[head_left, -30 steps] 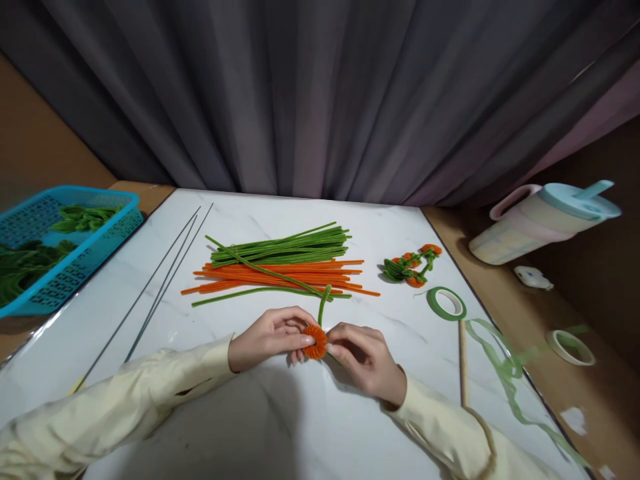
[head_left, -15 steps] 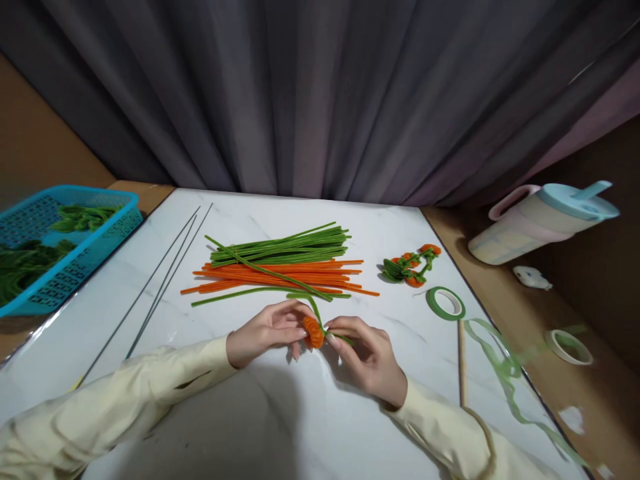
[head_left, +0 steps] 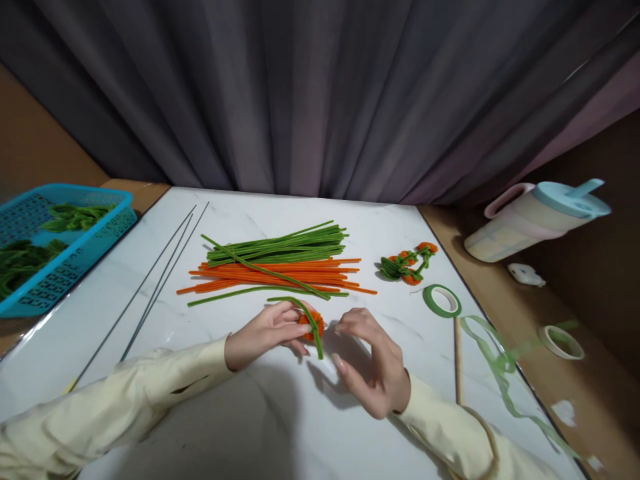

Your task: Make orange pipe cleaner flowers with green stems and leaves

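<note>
Between the fingertips of my left hand (head_left: 273, 333) is a small ribbed orange pipe-cleaner piece (head_left: 307, 327). A bent green pipe cleaner (head_left: 314, 325) lies across it, one end arching left over my fingers and the other pointing down. Just to the right, my right hand (head_left: 367, 360) is open, thumb and fingers apart and holding nothing. Beyond the hands lie a bundle of orange pipe cleaners (head_left: 280, 272) and a bundle of green pipe cleaners (head_left: 280, 245). Loose green ones rest across and in front of them.
Finished-looking orange and green pieces (head_left: 410, 263) lie at right, near a green tape roll (head_left: 442, 301) and a wooden stick (head_left: 459, 360). A tumbler (head_left: 535, 220) stands far right. At left are thin wires (head_left: 160, 287) and a blue basket (head_left: 100, 250) with green pieces.
My right hand has let go of the green pipe cleaner and opened, moving slightly right. The orange piece has turned in my left hand, so the green pipe cleaner now crosses its front.
</note>
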Tool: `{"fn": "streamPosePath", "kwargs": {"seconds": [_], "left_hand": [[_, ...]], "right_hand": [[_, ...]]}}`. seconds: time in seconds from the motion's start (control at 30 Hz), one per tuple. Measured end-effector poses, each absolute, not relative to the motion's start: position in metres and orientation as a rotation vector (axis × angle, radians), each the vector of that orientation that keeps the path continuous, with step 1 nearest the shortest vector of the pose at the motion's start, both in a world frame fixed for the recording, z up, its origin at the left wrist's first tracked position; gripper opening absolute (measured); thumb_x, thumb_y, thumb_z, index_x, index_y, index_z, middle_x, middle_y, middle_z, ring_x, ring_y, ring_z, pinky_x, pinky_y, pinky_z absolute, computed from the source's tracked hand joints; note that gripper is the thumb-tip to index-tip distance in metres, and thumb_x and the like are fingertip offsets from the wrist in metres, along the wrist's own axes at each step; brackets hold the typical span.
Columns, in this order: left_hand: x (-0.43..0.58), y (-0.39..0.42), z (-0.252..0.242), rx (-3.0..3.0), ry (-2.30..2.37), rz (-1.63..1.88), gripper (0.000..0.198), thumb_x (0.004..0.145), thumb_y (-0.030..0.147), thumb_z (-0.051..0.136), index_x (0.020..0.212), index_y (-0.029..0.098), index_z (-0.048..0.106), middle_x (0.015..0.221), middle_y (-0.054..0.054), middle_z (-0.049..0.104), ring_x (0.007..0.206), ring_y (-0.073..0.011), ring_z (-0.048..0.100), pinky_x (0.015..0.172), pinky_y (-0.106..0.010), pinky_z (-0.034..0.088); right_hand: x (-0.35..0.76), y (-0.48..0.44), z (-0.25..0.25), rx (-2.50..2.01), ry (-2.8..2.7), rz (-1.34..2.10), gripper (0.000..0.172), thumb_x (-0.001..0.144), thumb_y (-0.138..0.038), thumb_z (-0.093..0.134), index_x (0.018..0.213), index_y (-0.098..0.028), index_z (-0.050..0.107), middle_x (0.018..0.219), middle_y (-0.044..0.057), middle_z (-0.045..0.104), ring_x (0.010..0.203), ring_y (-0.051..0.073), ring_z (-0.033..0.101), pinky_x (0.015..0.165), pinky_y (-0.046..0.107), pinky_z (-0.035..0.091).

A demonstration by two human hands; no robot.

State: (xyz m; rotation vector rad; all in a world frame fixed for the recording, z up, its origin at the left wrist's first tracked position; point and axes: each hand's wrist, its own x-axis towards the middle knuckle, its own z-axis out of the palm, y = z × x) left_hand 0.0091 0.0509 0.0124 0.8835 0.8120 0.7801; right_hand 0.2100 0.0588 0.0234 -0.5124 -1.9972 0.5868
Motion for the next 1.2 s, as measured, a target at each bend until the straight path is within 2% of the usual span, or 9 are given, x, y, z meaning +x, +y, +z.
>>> {"fn": "streamPosePath", "kwargs": {"seconds": [0.17, 0.33, 0.4, 0.5, 0.63, 0.83, 0.9, 1.03, 1.2], "left_hand": [[0.007, 0.052, 0.011, 0.897, 0.828, 0.752, 0.031, 0.079, 0.030, 0.063, 0.104, 0.014, 0.053, 0.091, -0.008, 0.063, 0.077, -0.0165, 0.062, 0.061, -0.026, 0.051], [0.008, 0.051, 0.012, 0.939, 0.880, 0.685, 0.039, 0.076, 0.037, 0.065, 0.104, 0.013, 0.050, 0.071, -0.003, 0.062, 0.055, -0.0123, 0.059, 0.048, -0.023, 0.046], [0.008, 0.052, 0.012, 0.941, 0.885, 0.668, 0.039, 0.075, 0.037, 0.066, 0.101, 0.014, 0.049, 0.068, -0.001, 0.061, 0.051, -0.0114, 0.058, 0.046, -0.022, 0.045], [0.007, 0.052, 0.011, 0.926, 0.880, 0.685, 0.038, 0.074, 0.038, 0.067, 0.098, 0.015, 0.048, 0.066, -0.001, 0.061, 0.048, -0.0113, 0.057, 0.045, -0.023, 0.045], [0.005, 0.052, 0.013, 0.895, 0.810, 0.704, 0.039, 0.074, 0.038, 0.066, 0.100, 0.014, 0.048, 0.073, -0.003, 0.063, 0.052, -0.0117, 0.059, 0.050, -0.024, 0.046], [0.009, 0.051, 0.017, 0.928, 0.853, 0.654, 0.035, 0.074, 0.032, 0.065, 0.099, 0.013, 0.049, 0.073, -0.003, 0.062, 0.054, -0.0116, 0.059, 0.056, -0.027, 0.048], [0.012, 0.050, 0.015, 0.941, 0.887, 0.661, 0.032, 0.073, 0.030, 0.066, 0.096, 0.014, 0.051, 0.077, -0.001, 0.060, 0.055, -0.0109, 0.060, 0.059, -0.027, 0.048], [0.017, 0.046, 0.010, 1.003, 0.966, 0.744, 0.025, 0.073, 0.025, 0.065, 0.093, 0.015, 0.055, 0.085, -0.003, 0.060, 0.079, -0.0146, 0.061, 0.069, -0.025, 0.047], [0.021, 0.040, 0.009, 1.049, 1.000, 0.788, 0.023, 0.072, 0.020, 0.061, 0.094, 0.015, 0.057, 0.092, -0.005, 0.062, 0.092, -0.0178, 0.059, 0.081, -0.028, 0.046]], "right_hand": [[0.214, 0.067, 0.036, -0.752, -1.963, 0.729, 0.016, 0.083, -0.009, 0.045, 0.092, -0.020, 0.052, 0.082, 0.006, 0.056, 0.079, 0.018, 0.055, 0.069, 0.034, 0.047], [0.213, 0.078, 0.037, -0.664, -2.332, 0.682, 0.025, 0.086, -0.011, 0.046, 0.107, -0.021, 0.054, 0.116, 0.011, 0.056, 0.108, 0.023, 0.049, 0.088, 0.041, 0.043], [0.213, 0.080, 0.038, -0.605, -2.462, 0.671, 0.026, 0.087, -0.013, 0.048, 0.111, -0.022, 0.054, 0.118, 0.009, 0.057, 0.115, 0.024, 0.044, 0.092, 0.043, 0.039], [0.213, 0.080, 0.037, -0.568, -2.497, 0.688, 0.022, 0.088, -0.015, 0.049, 0.108, -0.021, 0.055, 0.102, 0.006, 0.063, 0.107, 0.022, 0.049, 0.089, 0.040, 0.039], [0.212, 0.078, 0.034, -0.577, -2.455, 0.673, 0.015, 0.089, -0.014, 0.048, 0.101, -0.018, 0.055, 0.088, 0.005, 0.064, 0.088, 0.018, 0.053, 0.080, 0.035, 0.040], [0.210, 0.071, 0.041, -0.720, -2.401, 0.511, 0.011, 0.086, -0.017, 0.051, 0.096, -0.017, 0.056, 0.093, 0.007, 0.060, 0.093, 0.020, 0.049, 0.080, 0.036, 0.038], [0.207, 0.065, 0.044, -0.771, -2.393, 0.418, 0.009, 0.086, -0.022, 0.052, 0.091, -0.016, 0.057, 0.088, 0.007, 0.059, 0.085, 0.020, 0.049, 0.074, 0.035, 0.037], [0.199, 0.054, 0.042, -0.813, -2.488, 0.326, 0.015, 0.087, -0.030, 0.051, 0.081, -0.016, 0.053, 0.071, 0.005, 0.055, 0.067, 0.018, 0.046, 0.061, 0.031, 0.033], [0.190, 0.046, 0.033, -0.794, -2.437, 0.326, 0.013, 0.090, -0.019, 0.042, 0.099, -0.012, 0.047, 0.073, 0.005, 0.058, 0.062, 0.016, 0.047, 0.061, 0.030, 0.034]]}}
